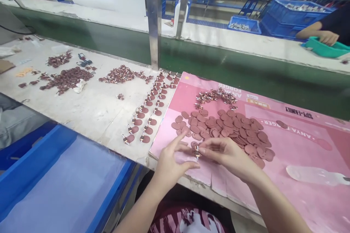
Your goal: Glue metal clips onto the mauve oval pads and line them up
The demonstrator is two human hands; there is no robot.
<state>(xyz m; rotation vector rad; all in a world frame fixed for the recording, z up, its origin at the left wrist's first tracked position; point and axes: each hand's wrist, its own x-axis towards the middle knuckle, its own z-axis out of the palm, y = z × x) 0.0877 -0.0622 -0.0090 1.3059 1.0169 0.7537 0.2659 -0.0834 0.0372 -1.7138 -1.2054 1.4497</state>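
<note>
My left hand (171,165) and my right hand (225,154) meet over the near edge of a pink printed sheet (295,145). Between their fingertips sits a small brown oval tag with a tiny metal clip (196,150); both hands pinch it. Just beyond my fingers lies a pile of brown oval tags (226,129), and behind that a heap of small clips (216,96). Left of the sheet, finished tags with clips (149,114) lie in two rows on the white table.
More heaps of brown pieces (65,78) lie on the white table (95,109) at left. A blue bin (62,185) stands at front left. A green conveyor (218,62) runs behind. Across it, another person's hand (326,37) rests on a teal tray (325,48).
</note>
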